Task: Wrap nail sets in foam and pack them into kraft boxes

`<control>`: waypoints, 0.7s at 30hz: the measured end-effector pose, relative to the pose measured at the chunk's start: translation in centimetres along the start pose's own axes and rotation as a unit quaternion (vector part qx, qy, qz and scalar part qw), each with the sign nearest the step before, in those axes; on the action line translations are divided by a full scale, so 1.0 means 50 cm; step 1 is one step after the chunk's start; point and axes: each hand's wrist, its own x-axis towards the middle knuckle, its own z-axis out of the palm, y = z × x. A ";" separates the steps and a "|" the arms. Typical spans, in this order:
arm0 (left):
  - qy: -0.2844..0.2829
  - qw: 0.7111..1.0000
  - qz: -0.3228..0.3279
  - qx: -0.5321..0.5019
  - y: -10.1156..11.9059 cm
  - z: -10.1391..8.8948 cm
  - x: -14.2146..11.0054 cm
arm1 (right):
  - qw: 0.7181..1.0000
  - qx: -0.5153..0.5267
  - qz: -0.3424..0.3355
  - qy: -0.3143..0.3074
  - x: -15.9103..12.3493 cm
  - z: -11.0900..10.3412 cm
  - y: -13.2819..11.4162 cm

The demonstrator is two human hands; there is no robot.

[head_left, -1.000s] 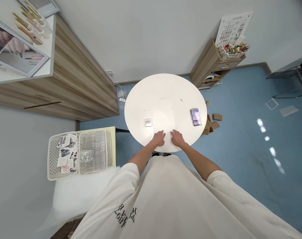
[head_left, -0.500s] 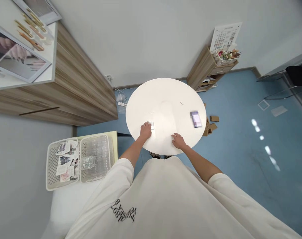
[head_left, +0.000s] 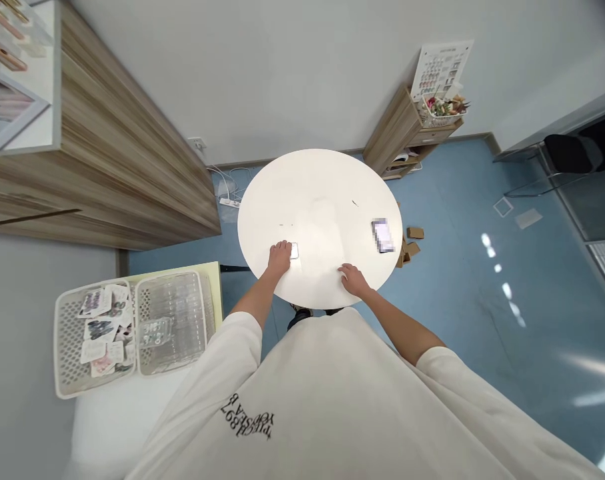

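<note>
Fingers curled, left hand just beside one clear box; right hand lies open.

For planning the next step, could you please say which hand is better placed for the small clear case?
Left, probably: the left hand sits beside the small clear plastic case; the right hand lies farther away.

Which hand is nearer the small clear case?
Left. The left hand is right beside the small clear case; the right hand rests on the white tabletop, well right of it.
</note>
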 end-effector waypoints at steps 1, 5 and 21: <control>0.009 1.000 -0.006 -0.001 0.004 -0.002 -0.003 | 1.000 -0.002 -0.007 0.000 0.003 -0.001 0.007; 0.048 0.998 -0.009 -0.030 0.050 -0.012 -0.013 | 0.999 -0.023 -0.033 -0.009 0.020 0.000 0.031; -0.021 0.999 0.029 0.001 0.237 0.063 0.098 | 0.981 -0.139 -0.131 -0.022 0.082 0.006 0.066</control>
